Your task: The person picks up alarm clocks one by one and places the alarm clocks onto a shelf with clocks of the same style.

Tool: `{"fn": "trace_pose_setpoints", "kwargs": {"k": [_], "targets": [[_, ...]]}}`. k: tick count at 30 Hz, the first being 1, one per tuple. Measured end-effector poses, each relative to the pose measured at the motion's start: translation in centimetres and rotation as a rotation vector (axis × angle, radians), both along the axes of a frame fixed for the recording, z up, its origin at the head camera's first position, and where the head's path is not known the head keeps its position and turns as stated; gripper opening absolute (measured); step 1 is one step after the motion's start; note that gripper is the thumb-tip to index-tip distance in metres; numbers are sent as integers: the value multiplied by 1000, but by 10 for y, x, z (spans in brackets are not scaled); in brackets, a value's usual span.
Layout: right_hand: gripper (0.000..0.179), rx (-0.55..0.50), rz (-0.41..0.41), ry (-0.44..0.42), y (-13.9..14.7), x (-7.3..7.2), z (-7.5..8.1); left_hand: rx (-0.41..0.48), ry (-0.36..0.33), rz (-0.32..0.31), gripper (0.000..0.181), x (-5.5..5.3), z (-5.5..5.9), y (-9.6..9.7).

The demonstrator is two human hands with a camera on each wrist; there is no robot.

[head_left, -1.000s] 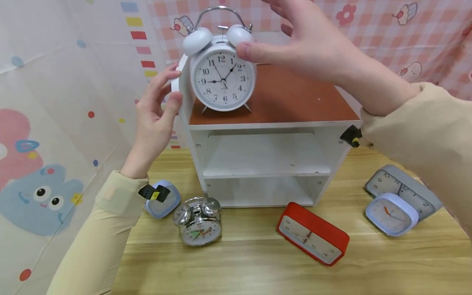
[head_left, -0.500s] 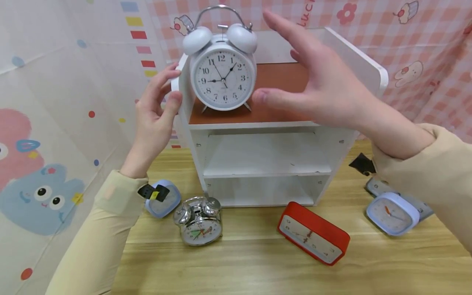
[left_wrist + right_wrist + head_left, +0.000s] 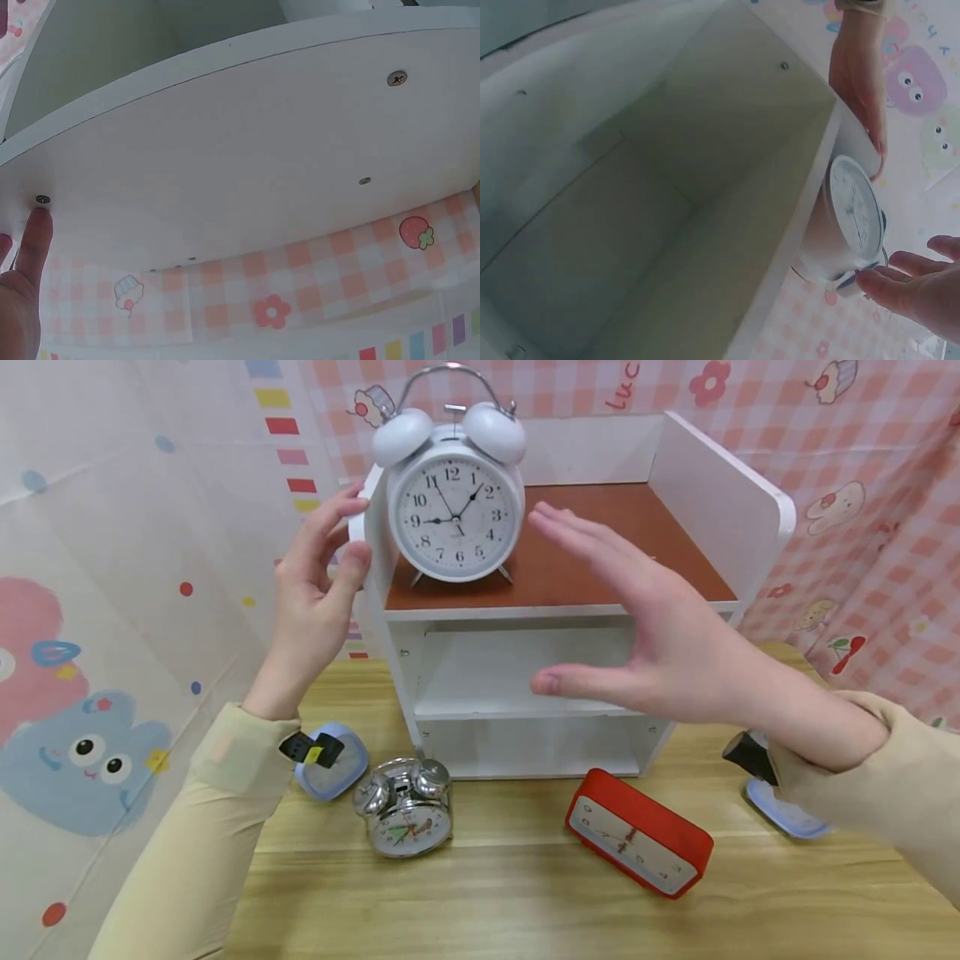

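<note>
A white twin-bell alarm clock stands upright on the brown top of a small white shelf unit, close to its left side panel. My left hand rests against the outer face and front edge of that panel. In the left wrist view one straight finger touches the panel just below a screw. My right hand hangs in front of the unit, right of the clock, with fingers extended, thumb apart and nothing held. The right wrist view shows the clock's round face tilted beside the unit's edge.
On the wooden table stand a silver twin-bell clock, a red box-shaped clock and a light blue clock partly behind the left cuff. Another light blue clock is mostly hidden by the right sleeve. Patterned cloths hang behind and left.
My right hand has moved away from the white clock's right bell, down and slightly right, its fingers still spread. The left hand has stayed on the side panel. The white clock stands in the same place.
</note>
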State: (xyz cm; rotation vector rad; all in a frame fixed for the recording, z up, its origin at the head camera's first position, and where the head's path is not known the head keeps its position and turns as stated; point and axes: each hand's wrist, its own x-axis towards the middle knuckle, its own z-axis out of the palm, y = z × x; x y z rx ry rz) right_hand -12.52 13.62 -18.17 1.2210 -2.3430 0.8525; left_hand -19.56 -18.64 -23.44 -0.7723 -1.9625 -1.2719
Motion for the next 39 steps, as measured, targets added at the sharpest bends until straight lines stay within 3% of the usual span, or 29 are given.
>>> {"fn": "trace_pose_setpoints", "kwargs": {"k": [21,39], "targets": [[104,194,104,-172,-14,8,-73,22,-11,-15,40,-1,-2,-1],[98,369,181,-292,-52,1,-119,16,-7,-6,43,-2,-3,-1]]}}
